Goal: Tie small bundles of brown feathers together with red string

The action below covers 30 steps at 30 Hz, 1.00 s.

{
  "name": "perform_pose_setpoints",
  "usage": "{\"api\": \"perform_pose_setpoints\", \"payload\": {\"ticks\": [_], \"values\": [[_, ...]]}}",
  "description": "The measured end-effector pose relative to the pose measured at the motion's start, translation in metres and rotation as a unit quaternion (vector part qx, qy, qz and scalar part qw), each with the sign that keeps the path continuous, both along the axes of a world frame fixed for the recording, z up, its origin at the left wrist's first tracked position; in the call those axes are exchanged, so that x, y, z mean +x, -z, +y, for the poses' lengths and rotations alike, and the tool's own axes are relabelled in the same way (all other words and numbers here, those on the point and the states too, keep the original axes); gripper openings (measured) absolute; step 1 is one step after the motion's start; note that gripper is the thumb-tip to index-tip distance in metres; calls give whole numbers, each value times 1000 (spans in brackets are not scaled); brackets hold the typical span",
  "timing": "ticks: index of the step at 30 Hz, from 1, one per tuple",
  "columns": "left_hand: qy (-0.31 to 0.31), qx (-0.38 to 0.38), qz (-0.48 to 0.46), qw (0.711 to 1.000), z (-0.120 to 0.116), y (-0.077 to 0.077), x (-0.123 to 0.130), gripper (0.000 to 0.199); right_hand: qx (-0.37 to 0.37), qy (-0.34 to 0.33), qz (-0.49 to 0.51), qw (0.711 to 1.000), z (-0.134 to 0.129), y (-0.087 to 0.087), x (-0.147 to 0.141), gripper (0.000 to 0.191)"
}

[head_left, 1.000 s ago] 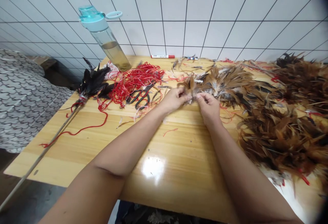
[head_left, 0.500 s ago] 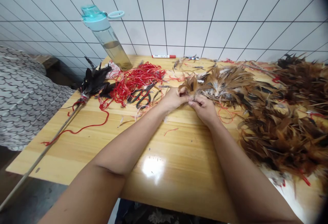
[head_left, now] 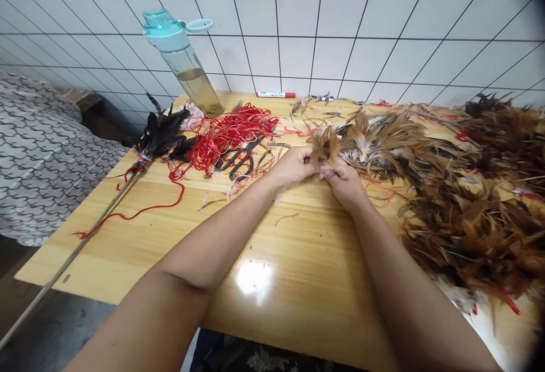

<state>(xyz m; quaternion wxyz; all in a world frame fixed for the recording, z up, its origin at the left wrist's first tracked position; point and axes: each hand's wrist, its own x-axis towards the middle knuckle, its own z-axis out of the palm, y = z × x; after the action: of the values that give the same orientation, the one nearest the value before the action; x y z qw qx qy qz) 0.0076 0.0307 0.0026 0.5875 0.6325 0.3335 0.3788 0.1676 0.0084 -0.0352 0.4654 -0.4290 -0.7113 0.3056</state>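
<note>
A small bunch of brown feathers point(head_left: 327, 143) rises from between my two hands, over the middle of the table. My left hand point(head_left: 298, 166) has its fingers closed around the left side of the bunch's base. Touching it from the right, my right hand point(head_left: 343, 182) pinches the same base between thumb and fingers. The quill ends are hidden by the fingers. Just behind and to the right lies a loose pile of tan feathers point(head_left: 383, 139). Black-handled scissors point(head_left: 234, 162) rest to the left, beside a tangle of red string point(head_left: 238, 128).
A stick point(head_left: 91, 230) with black feathers point(head_left: 159, 133) tied at its top lies across the left table edge. A tilted-looking bottle point(head_left: 191, 76) and a red-capped marker point(head_left: 276, 95) are near the tiled wall. Brown feather bundles point(head_left: 472, 235) cover the right side.
The small feather bunch now stands more upright and shows more between my hands. My right hand has turned slightly and sits a little lower. The whole view has shifted slightly.
</note>
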Motion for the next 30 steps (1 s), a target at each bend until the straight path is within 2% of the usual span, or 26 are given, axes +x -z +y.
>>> {"api": "perform_pose_setpoints", "payload": {"ticks": [6, 12, 17, 18, 20, 23, 25, 27, 30], "values": [[13, -11, -21, 1000, 0, -3, 0, 39, 3, -27, 4, 1000, -1, -1, 0, 22], [13, -27, -32, 999, 3, -2, 0, 42, -16, -17, 33, 999, 0, 3, 0, 22], [21, -34, -86, 996, 1, -2, 1, 43, -54, 4, 133, 990, -1, 2, 0, 27], [6, -27, -98, 995, 2, -2, -1, 41, -74, 8, 164, 984, -2, 1, 0, 28], [-70, 5, -94, 993, 9, -1, -6, 33, -116, 20, 221, 968, -3, -2, 1, 30], [-239, 65, -17, 969, 23, 4, -20, 15, -152, 33, 275, 949, -3, -6, 2, 32], [-293, 89, 54, 950, 31, 9, -29, 11, -160, 41, 290, 943, -2, -8, 1, 33], [-299, 121, 140, 936, 34, 13, -33, 10, -163, 51, 294, 941, -1, -9, 1, 32], [-256, 189, 258, 912, 28, 13, -31, 6, -164, 61, 301, 937, 0, -10, 1, 30]]}}
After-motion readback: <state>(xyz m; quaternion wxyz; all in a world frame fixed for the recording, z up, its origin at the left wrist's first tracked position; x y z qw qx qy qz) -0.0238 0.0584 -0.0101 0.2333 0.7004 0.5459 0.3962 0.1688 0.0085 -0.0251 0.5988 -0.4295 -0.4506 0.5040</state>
